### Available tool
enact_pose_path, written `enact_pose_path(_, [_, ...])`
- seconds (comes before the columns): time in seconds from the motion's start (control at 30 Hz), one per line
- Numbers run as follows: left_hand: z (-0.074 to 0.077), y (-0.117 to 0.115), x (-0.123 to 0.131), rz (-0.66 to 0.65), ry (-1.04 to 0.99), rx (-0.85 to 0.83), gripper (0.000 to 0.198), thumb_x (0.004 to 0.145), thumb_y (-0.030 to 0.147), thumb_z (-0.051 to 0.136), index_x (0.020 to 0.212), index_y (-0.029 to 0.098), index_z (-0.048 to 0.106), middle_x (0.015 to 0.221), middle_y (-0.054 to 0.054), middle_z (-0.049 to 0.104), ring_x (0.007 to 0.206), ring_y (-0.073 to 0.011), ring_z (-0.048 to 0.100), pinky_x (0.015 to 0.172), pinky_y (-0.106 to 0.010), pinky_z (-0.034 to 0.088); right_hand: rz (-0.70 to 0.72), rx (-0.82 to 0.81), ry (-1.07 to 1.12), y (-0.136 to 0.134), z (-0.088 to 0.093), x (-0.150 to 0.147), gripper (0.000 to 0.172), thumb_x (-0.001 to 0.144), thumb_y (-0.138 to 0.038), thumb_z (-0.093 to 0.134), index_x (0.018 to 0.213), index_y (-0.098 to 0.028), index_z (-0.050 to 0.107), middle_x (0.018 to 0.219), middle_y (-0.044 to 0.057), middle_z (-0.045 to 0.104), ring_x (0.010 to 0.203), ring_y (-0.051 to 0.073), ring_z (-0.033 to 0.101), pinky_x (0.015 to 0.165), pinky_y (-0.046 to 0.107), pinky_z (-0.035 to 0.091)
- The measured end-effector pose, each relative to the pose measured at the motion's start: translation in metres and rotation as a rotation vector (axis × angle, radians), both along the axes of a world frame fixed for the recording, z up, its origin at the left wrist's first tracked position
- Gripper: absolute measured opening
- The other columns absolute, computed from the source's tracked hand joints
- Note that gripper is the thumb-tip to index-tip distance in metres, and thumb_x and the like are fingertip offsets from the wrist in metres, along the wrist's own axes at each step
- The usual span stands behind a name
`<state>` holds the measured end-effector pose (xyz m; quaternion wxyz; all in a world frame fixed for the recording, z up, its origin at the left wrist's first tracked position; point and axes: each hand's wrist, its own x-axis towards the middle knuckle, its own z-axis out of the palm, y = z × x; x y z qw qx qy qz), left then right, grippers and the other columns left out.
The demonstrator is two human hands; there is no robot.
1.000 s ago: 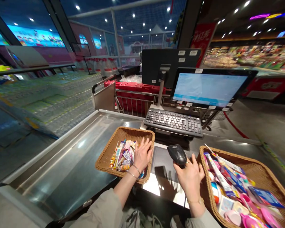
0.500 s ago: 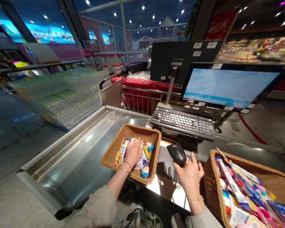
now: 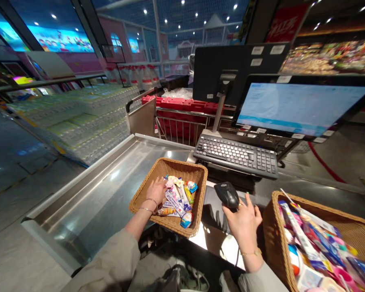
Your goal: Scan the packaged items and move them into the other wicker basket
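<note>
In the near wicker basket [image 3: 167,163], my left hand [image 3: 156,191] lies palm down at the left side of several small packaged sweets [image 3: 178,198]. Its fingers are loosely stretched against the nearest packs, and their tips are partly hidden. Blue-and-white round packs [image 3: 186,219] sit at the basket's right side. My right hand [image 3: 245,221] holds a black barcode scanner [image 3: 227,194] between thumb and forefinger, with the other fingers spread. The scanner hangs over the counter between the near basket and a second one.
A larger wicker basket [image 3: 269,239] full of colourful packs stands at the right. Behind the scanner are a black keyboard [image 3: 235,155] and a lit monitor [image 3: 301,107]. A raised metal rim [image 3: 79,176] edges the steel counter [image 3: 115,194] on the left.
My left hand has slid left across the near basket, uncovering sweets in the middle. A striped orange pack now lies nearer the front. The scanner stays in my right hand.
</note>
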<state>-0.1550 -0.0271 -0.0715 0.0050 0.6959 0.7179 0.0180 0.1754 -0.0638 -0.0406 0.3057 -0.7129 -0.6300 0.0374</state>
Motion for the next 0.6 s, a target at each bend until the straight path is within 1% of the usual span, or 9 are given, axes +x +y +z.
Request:
enact_pose_path(0.1, [0.000,-0.001,-0.011,-0.046,0.032,-0.035,0.041,0.090,0.016,0.043,0.129,0.016,0.056,0.142,-0.016,0.050,0.135,-0.0279,0.042,0.110,-0.049,0.034,-0.006,0.009,0.001,0.001,0.000,0.000,0.039,0.078,-0.050,0.045,0.082,-0.021,0.070,0.110,0.009,0.070,0.133,0.028,0.039,0.107,0.050,0.018])
enact_pose_path(0.2, [0.004,0.000,-0.022,-0.129,0.065,-0.075,0.042,0.087,0.010,0.042,0.126,0.016,0.059,0.141,-0.015,0.052,0.135,-0.0260,0.043,0.113,-0.047,0.031,-0.009,0.016,0.001,0.002,-0.001,0.000,0.040,0.078,-0.050,0.044,0.081,-0.020,0.070,0.108,0.010,0.071,0.132,0.028,0.039,0.107,0.049,0.019])
enact_pose_path(0.37, [0.011,0.001,-0.040,-0.267,0.112,-0.143,0.038,0.082,0.002,0.044,0.109,0.017,0.067,0.135,-0.012,0.059,0.133,-0.0231,0.046,0.116,-0.045,0.024,-0.017,0.013,0.004,0.002,-0.001,0.000,0.042,0.078,-0.052,0.043,0.081,-0.020,0.070,0.105,0.010,0.071,0.131,0.028,0.040,0.107,0.049,0.018])
enact_pose_path(0.5, [0.014,-0.001,-0.047,-0.339,0.143,-0.185,0.031,0.083,0.004,0.046,0.095,0.018,0.071,0.122,-0.011,0.067,0.126,-0.0219,0.052,0.117,-0.046,0.020,-0.017,0.016,0.000,0.001,-0.001,-0.001,0.041,0.077,-0.051,0.044,0.082,-0.020,0.070,0.105,0.010,0.071,0.131,0.027,0.040,0.107,0.049,0.018])
enact_pose_path(0.6, [0.015,-0.005,-0.048,-0.364,0.165,-0.197,0.029,0.084,0.006,0.046,0.084,0.020,0.071,0.116,-0.008,0.070,0.122,-0.0206,0.054,0.119,-0.047,0.012,-0.018,0.025,0.003,0.001,-0.001,-0.001,0.041,0.078,-0.051,0.043,0.081,-0.020,0.070,0.105,0.011,0.071,0.131,0.028,0.040,0.107,0.049,0.019])
